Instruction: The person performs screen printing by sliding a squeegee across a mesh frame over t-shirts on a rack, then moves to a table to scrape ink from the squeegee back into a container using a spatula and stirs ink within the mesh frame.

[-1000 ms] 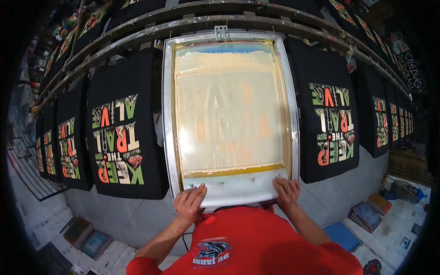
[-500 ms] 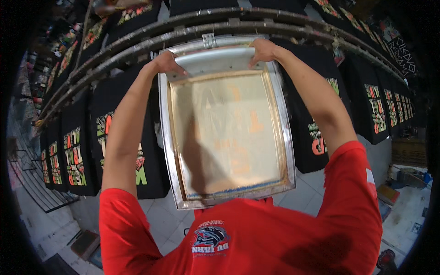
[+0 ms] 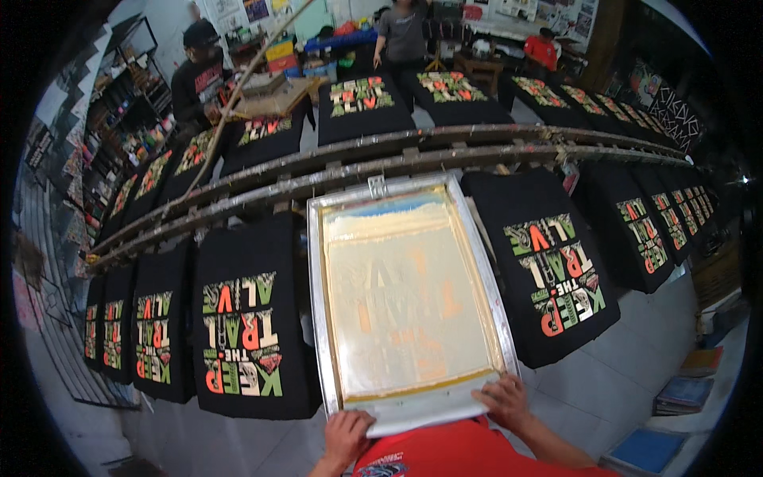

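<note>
A metal-framed printing screen (image 3: 409, 298) with a pale yellowish mesh lies flat in front of me over a board, between two printed black shirts. My left hand (image 3: 346, 436) rests on the screen's near left corner, fingers closed around the frame edge. My right hand (image 3: 504, 401) grips the near right corner. A black shirt with a multicoloured letter print (image 3: 242, 332) lies just left of the screen, and another printed black shirt (image 3: 556, 266) lies just right. My red shirt fills the bottom edge.
Long curved metal rails (image 3: 397, 163) run across behind the screen, with more printed black shirts (image 3: 362, 99) on boards beyond. A person in black (image 3: 199, 75) stands at the far left, two more people at the back. Stacked sheets (image 3: 683, 393) lie on the floor right.
My hands went from the near edge to the far corners of the screen, then came back to the near corners. The screen now sits one board further along the row.
</note>
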{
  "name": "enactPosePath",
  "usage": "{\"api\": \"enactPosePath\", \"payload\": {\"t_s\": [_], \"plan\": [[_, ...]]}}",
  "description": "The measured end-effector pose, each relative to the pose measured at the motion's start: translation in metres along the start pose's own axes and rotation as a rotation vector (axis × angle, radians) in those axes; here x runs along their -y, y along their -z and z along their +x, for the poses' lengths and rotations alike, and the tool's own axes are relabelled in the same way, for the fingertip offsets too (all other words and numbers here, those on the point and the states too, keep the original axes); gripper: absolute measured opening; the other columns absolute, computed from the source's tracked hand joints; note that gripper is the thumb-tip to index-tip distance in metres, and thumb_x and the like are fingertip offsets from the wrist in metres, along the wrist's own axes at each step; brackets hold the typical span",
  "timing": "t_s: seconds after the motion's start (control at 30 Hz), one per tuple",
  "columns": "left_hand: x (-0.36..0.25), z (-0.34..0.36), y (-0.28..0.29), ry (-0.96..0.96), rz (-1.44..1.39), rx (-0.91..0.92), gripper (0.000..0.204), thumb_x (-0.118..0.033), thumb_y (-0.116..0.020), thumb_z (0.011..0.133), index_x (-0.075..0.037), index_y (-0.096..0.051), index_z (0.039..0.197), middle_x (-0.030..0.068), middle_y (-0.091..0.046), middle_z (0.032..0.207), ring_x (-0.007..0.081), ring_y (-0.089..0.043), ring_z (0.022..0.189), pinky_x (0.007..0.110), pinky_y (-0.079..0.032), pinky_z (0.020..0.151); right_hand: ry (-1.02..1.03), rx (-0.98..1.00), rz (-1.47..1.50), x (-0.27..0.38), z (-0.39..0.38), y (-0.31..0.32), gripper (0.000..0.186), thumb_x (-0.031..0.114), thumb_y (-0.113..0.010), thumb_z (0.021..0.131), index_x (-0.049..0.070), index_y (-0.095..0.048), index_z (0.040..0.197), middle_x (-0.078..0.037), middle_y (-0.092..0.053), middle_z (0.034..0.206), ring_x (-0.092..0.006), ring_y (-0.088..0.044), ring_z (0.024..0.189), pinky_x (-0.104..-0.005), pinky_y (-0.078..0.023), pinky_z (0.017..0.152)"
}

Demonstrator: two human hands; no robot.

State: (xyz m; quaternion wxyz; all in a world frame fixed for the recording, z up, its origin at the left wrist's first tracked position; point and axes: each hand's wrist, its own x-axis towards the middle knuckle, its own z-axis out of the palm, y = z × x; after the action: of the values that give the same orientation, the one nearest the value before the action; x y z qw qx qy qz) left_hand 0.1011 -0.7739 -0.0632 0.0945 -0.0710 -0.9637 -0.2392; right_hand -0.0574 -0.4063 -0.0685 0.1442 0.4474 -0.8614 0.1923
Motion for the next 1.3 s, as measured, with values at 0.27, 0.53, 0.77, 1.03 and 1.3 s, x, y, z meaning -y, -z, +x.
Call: {"api": "enactPosePath", "payload": {"t_s": [0.27, 0.53, 0.77, 1.03, 1.3], "plan": [[-0.002, -0.007, -0.007, -0.045, -0.081, -0.049, 0.042, -0.034, -0.087, 0.073, -0.012, -0.07, 0.105, 0.0047, -0.063, 0.107, 0.0245, -0.058, 0.097, 0.037, -0.046, 0.084, 0.055, 0.244, 0.081, 0.009, 0.001, 0.02, 0.067, 0.032, -0.08, 0.067, 0.01, -0.065, 0.129, -0.01, -0.061, 0.107, -0.0274, -0.058, 0.101, -0.0469, -0.044, 0.099], [0.034, -0.047, -0.026, 1.018, -0.362, -0.387, 0.046, -0.044, -0.069, 0.094, 0.002, -0.07, 0.099, 0.0169, -0.067, 0.092, 0.0316, -0.063, 0.087, 0.043, -0.049, 0.081, -0.983, -0.102, 0.12, -0.019, -0.017, 0.004, 0.059, 0.045, -0.06, 0.096, -0.005, -0.061, 0.127, -0.028, -0.065, 0.113, -0.045, -0.061, 0.105, -0.0498, -0.047, 0.096], [0.024, -0.021, -0.02, 1.312, -0.539, -0.207, 0.07, -0.056, -0.06, 0.098, 0.012, -0.071, 0.105, 0.0145, -0.068, 0.078, 0.0155, -0.058, 0.07, 0.035, -0.048, 0.063, -1.267, 0.203, 0.389, -0.033, 0.011, 0.002, 0.065, 0.054, -0.051, 0.1, 0.0, -0.058, 0.134, -0.032, -0.066, 0.12, -0.0467, -0.061, 0.117, -0.0489, -0.047, 0.101], [0.031, 0.044, 0.019, 1.056, -0.683, -0.452, 0.071, -0.056, -0.065, 0.096, 0.015, -0.069, 0.103, 0.0148, -0.07, 0.09, 0.0149, -0.057, 0.083, 0.031, -0.048, 0.077, -1.113, 0.016, 0.667, -0.072, 0.071, 0.013, 0.062, 0.054, -0.051, 0.1, 0.0, -0.064, 0.127, -0.027, -0.068, 0.118, -0.0425, -0.064, 0.112, -0.0461, -0.048, 0.096], [0.049, 0.034, -0.013, 1.241, -0.759, -0.659, 0.065, -0.046, -0.072, 0.093, 0.017, -0.068, 0.106, 0.0176, -0.072, 0.096, 0.02, -0.064, 0.089, 0.032, -0.05, 0.083, -1.191, -0.196, 0.47, -0.07, 0.069, -0.024, 0.057, 0.052, -0.055, 0.099, 0.0, -0.072, 0.113, -0.023, -0.073, 0.099, -0.0394, -0.07, 0.098, -0.043, -0.051, 0.085]]}}
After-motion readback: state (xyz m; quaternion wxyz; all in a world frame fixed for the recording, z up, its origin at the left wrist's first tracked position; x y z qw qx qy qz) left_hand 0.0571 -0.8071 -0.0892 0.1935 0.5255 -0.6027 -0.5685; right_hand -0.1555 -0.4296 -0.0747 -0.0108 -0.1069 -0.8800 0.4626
